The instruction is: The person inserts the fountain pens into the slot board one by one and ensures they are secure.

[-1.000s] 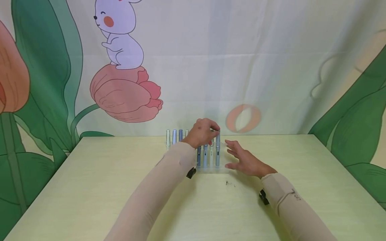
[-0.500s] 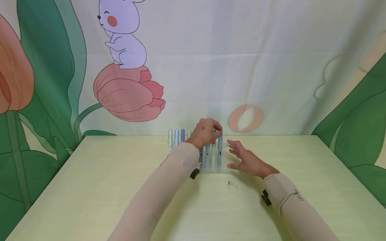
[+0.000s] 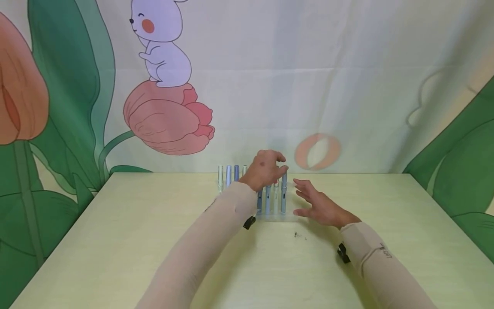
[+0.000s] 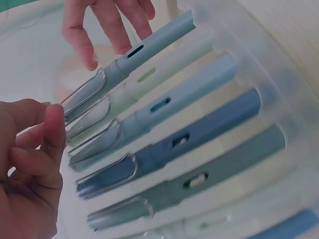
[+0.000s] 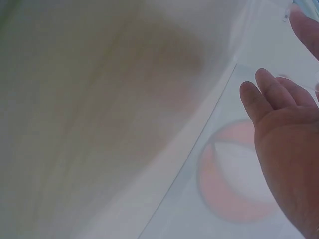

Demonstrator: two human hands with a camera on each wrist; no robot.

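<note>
Several capped fountain pens in blue, grey and pale green stand upright in a row in a clear pen rack [image 3: 275, 218]. My left hand [image 3: 265, 169] is over the row, at the top of the rightmost grey-blue pen [image 4: 134, 55]. In the head view its thumb and index finger are parted at the cap; the left wrist view shows a fingertip touching or very close to the cap's end. My right hand [image 3: 322, 208] hovers by the rack's right end, fingers spread and holding nothing. The left forearm hides the middle pens.
Small dark specks [image 3: 299, 235] lie on the pale tabletop [image 3: 154, 223] in front of the rack. A printed curtain [image 3: 251, 86] with a rabbit and flowers hangs behind the table. Each wrist carries a small black device [image 3: 343, 253].
My left thumb and index finger, earlier pinching the rightmost pen's cap, have parted. My right hand keeps its pose beside the rack. The head view has shifted slightly.
</note>
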